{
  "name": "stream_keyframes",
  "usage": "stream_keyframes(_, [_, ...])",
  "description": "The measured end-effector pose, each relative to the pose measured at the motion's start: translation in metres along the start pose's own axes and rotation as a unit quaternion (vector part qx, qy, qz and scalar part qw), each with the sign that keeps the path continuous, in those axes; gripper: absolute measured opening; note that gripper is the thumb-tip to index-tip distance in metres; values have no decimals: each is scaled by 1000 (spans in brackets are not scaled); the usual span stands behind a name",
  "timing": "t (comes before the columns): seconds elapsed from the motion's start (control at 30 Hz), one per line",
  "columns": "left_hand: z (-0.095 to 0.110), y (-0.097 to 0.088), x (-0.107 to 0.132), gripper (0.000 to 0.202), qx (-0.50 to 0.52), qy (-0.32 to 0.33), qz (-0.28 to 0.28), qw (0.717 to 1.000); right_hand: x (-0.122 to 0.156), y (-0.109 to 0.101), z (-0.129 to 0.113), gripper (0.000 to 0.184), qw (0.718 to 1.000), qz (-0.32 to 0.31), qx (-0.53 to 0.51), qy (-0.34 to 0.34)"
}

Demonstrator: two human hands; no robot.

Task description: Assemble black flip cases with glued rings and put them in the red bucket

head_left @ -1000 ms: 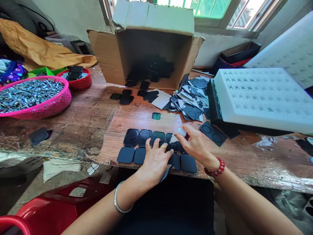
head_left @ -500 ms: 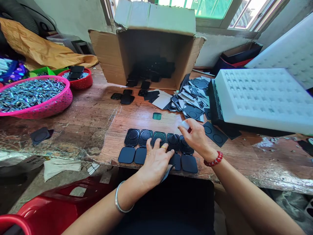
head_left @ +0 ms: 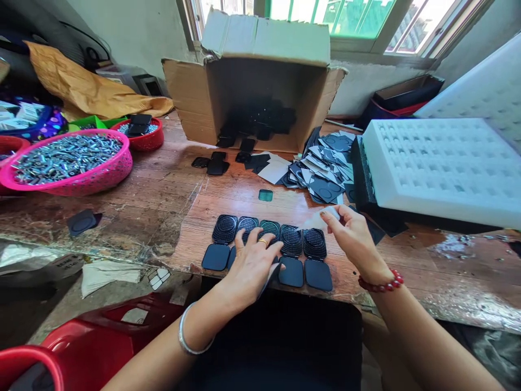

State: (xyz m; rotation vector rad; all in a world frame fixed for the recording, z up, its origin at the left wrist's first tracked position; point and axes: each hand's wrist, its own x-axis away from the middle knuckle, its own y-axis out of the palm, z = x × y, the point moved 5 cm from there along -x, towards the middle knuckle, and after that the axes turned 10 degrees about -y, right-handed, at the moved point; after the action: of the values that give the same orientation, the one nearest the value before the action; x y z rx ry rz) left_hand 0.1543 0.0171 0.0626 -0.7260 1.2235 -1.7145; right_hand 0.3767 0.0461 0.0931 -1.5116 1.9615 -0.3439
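Note:
A row of several open black hinged cases (head_left: 270, 251) lies at the near edge of the wooden table (head_left: 142, 201), mesh halves at the back, flat lids at the front. My left hand (head_left: 252, 262) rests flat on the middle cases, fingers spread, with a thin dark sheet tucked under the palm. My right hand (head_left: 353, 237) hovers just right of the row and pinches a small pale sheet (head_left: 316, 221) between thumb and fingers. A small green square piece (head_left: 266, 195) lies on the table behind the row.
An open cardboard box (head_left: 260, 87) with black parts stands at the back. A heap of grey and black sheets (head_left: 321, 168) lies beside a white foam tray (head_left: 439, 163). A pink basket (head_left: 69, 163) of metal parts sits left, a red chair (head_left: 93, 336) below.
My right hand has moved from over the fourth case to the right of the row, now pinching a pale sheet. The left hand stays on the cases.

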Motion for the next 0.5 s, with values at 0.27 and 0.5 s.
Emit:
stream_keyframes(0.27, [-32, 6, 12, 41, -13, -28, -7, 1000, -17, 45, -9, 27, 999, 4, -52, -12])
stream_keyframes(0.5, [-20, -2, 14, 42, -27, -24, -25, 999, -23, 64, -12, 27, 998, 14, -2, -58])
